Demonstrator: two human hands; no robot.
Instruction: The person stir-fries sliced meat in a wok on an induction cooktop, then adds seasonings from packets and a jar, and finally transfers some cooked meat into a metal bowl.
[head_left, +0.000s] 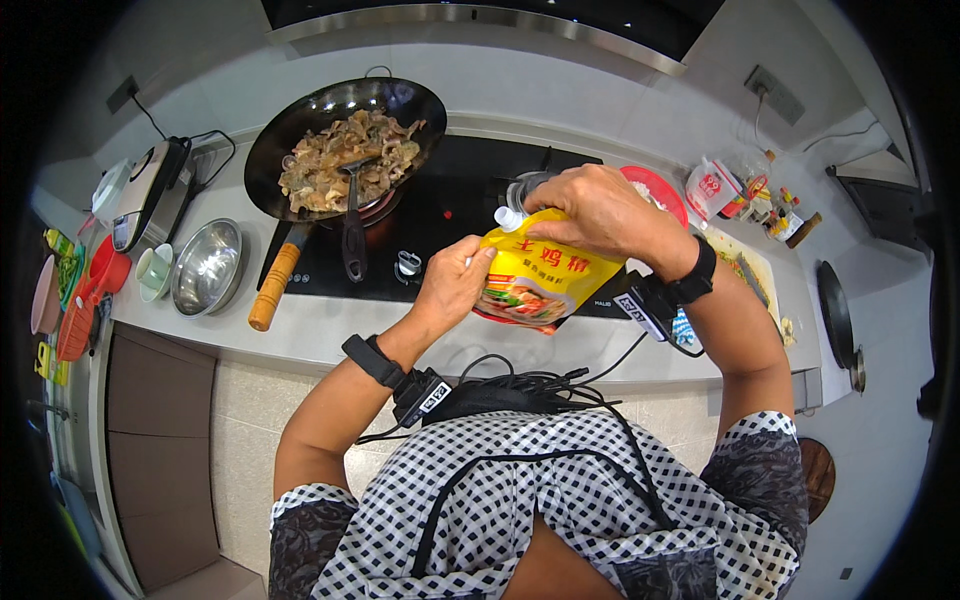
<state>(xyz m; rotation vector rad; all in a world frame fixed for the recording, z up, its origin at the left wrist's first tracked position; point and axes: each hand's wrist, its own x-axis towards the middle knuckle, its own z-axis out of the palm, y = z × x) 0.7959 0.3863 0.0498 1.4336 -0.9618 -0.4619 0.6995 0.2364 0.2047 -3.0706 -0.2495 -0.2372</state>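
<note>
A yellow seasoning pouch (551, 270) with printed writing and a food picture is held over the front of the cooktop. My left hand (452, 279) grips its left side, thumb on the front. Across its upper edge lies my right hand (596, 214), fingers bent around the pouch beside the white spout (508, 219). Whether the spout is capped is unclear. To the left, a black wok (262, 161) tilts on the burner, filled with sliced, browned food (330, 169). A dark-handled spatula (354, 232) rests in the food, its handle over the rim.
The wok's wooden handle (274, 289) juts toward the counter's front edge. A steel bowl (208, 268), cups (154, 268) and a rice cooker (154, 187) stand left. Right are a red basin (675, 196), bottles (787, 221) and a cutting board (765, 277) with a knife. Cables (540, 386) hang at my waist.
</note>
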